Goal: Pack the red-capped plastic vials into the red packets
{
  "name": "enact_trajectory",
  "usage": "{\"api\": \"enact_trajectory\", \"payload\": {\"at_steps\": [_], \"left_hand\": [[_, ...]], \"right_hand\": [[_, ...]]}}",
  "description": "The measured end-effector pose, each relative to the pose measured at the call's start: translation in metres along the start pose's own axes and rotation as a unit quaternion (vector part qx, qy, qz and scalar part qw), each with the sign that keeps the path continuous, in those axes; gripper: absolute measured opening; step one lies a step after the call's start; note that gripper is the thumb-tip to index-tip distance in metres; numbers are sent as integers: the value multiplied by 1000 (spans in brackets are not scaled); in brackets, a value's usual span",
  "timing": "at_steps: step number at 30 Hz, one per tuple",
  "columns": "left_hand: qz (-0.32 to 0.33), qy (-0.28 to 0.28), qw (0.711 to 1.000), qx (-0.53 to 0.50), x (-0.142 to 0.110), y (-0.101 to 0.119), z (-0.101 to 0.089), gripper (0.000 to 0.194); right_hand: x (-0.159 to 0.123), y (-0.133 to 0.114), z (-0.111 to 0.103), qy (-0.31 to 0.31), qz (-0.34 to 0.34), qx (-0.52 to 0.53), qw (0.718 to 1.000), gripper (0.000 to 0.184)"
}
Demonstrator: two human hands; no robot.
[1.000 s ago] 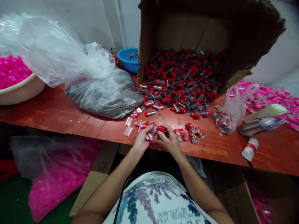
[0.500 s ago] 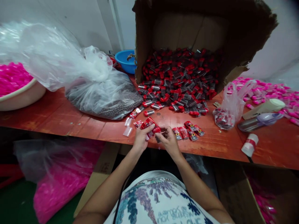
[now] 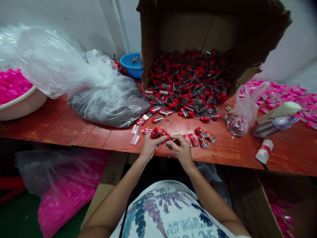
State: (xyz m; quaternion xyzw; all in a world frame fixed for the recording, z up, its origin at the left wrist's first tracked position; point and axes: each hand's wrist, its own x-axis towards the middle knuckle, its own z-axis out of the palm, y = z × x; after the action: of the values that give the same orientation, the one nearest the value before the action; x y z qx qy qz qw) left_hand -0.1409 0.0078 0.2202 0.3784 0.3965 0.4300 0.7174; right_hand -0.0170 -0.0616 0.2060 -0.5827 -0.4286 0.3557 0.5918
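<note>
My left hand (image 3: pixel 150 145) is closed around several red printed packets (image 3: pixel 159 133), held above the table's front edge. At their right end, my right hand (image 3: pixel 182 147) pinches with thumb and fingertips; a small dark piece shows under its fingers, too small to name. More red packets (image 3: pixel 194 139) lie on the table just right of my right hand. To the left of my left hand are small clear plastic sleeves (image 3: pixel 135 139).
A torn cardboard box (image 3: pixel 250 49) on its side spills red-capped clear containers (image 3: pixel 188 89). A tied clear bag of dark beads (image 3: pixel 116 109) sits left, beside a basin of pink pieces (image 3: pixel 37 99). Right are a small plastic bag (image 3: pixel 237 124), a bottle (image 3: pixel 264 130) and a roll (image 3: pixel 264 151).
The packets in my left hand look more bunched and tilted. My right hand's fingers have closed in toward the packets' right end. The view has shifted slightly.
</note>
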Motion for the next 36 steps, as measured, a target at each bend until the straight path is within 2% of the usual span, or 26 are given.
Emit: {"api": "enact_trajectory", "payload": {"at_steps": [4, 6, 9, 12, 17, 20, 22, 24, 28, 30, 33, 36], "left_hand": [[-2, -32, 999, 4, -2, 5, 2, 44], [8, -24, 1000, -3, -1, 6, 3, 40], [45, 21, 999, -11, 2, 7, 5, 32], [53, 31, 998, -9, 4, 7, 5, 32], [56, 28, 998, 10, 0, 10, 9, 54], [56, 25, 998, 34, -2, 12, 10, 55], [54, 8, 998, 36, -3, 15, 9, 56], [39, -21, 999, 22, -4, 17, 8, 60], [-9, -61, 998, -20, -5, 20, 10, 67], [-10, -41, 999, -33, -5, 20, 12, 61], [9, 2, 999, -42, -4, 15, 13, 39], [27, 18, 999, 4, -3, 9, 11, 29]], "right_hand": [[-3, -4, 1, 36, -55, -41, 997, 16], [-4, -3, 2, 33, -30, -21, 999, 22], [-4, 1, 2, -14, 37, 50, 998, 34], [-2, 3, -1, -48, 52, 66, 995, 36], [-4, 1, -4, -7, -24, -21, 999, 32], [-7, 1, -3, 5, -49, -35, 998, 34], [-9, 0, -2, 9, -32, -13, 999, 33], [-10, -1, -1, 6, 13, 49, 999, 32], [-10, -5, 2, 11, 83, 178, 980, 29], [-9, -7, 3, 25, 82, 188, 978, 29], [-7, -6, 1, 25, 78, 175, 981, 31], [-8, -4, -2, 32, 38, 108, 993, 31]]}}
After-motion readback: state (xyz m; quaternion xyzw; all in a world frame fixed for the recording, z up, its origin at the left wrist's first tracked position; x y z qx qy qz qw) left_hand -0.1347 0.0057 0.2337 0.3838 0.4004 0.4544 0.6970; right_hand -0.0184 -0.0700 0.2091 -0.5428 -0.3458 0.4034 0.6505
